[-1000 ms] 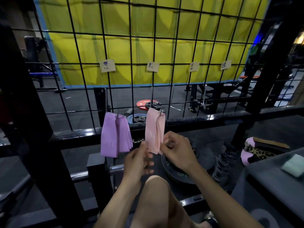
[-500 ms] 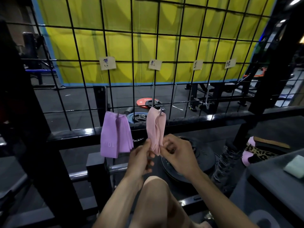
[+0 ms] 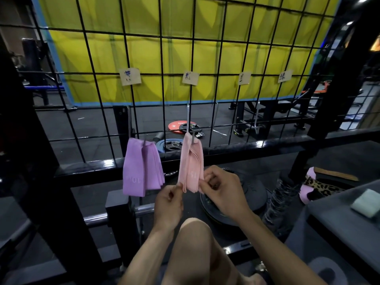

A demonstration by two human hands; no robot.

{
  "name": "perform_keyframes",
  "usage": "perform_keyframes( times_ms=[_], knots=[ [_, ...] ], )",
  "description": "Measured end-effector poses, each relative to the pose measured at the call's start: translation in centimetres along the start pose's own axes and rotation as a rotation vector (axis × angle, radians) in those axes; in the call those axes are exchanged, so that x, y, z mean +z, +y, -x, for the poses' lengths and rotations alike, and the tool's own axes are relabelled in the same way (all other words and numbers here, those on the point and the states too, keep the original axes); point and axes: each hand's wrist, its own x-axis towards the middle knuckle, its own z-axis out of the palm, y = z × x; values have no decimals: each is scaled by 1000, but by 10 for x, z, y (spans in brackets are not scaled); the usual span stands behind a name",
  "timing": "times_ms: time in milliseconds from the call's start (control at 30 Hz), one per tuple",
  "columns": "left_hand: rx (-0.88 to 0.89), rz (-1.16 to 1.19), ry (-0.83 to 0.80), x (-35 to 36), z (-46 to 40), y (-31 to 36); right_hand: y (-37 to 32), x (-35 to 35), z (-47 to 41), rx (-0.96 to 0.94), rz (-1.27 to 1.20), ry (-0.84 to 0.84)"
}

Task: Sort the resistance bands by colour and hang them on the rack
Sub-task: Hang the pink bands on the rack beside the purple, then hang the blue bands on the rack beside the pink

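Note:
A black wire grid rack (image 3: pixel 162 58) stands in front of me with four paper labels across it. Several purple bands (image 3: pixel 141 167) hang from a hook under the first label. A bunch of pink bands (image 3: pixel 190 161) hangs from a hook under the second label. My left hand (image 3: pixel 168 204) pinches the lower left edge of the pink bands. My right hand (image 3: pixel 220 192) pinches their lower right edge. A pale green band (image 3: pixel 366 205) lies on the grey surface at the right.
A black steel frame bar (image 3: pixel 226 151) runs across below the grid, with a thick upright post (image 3: pixel 41 182) at the left. Weight plates (image 3: pixel 226 208) lie behind my hands. A leopard-print and pink item (image 3: pixel 320 188) sits at the right. My knee (image 3: pixel 193 243) is below.
Both hands stay at the bottom of the pink bands; my fingers have shifted slightly along the lower edges. The camera has tilted a little.

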Motion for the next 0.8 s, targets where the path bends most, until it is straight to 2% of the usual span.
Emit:
perform_keyframes(
  times_ms=[167,333,467,633,733,800],
  knots=[
    [38,149,-33,4,-2,0,-3,-11,4,26,-28,-13],
    [30,82,-75,8,8,-32,5,-42,19,52,38,-22],
    [84,-135,-284,45,15,-56,22,-93,42,123,158,-8],
    [220,-312,-624,151,15,-46,56,-187,90,332,255,144],
    [336,-367,-821,236,14,-44,88,-245,127,513,288,302],
    [378,-449,-966,292,16,-50,112,-281,151,704,198,440]
  ],
)
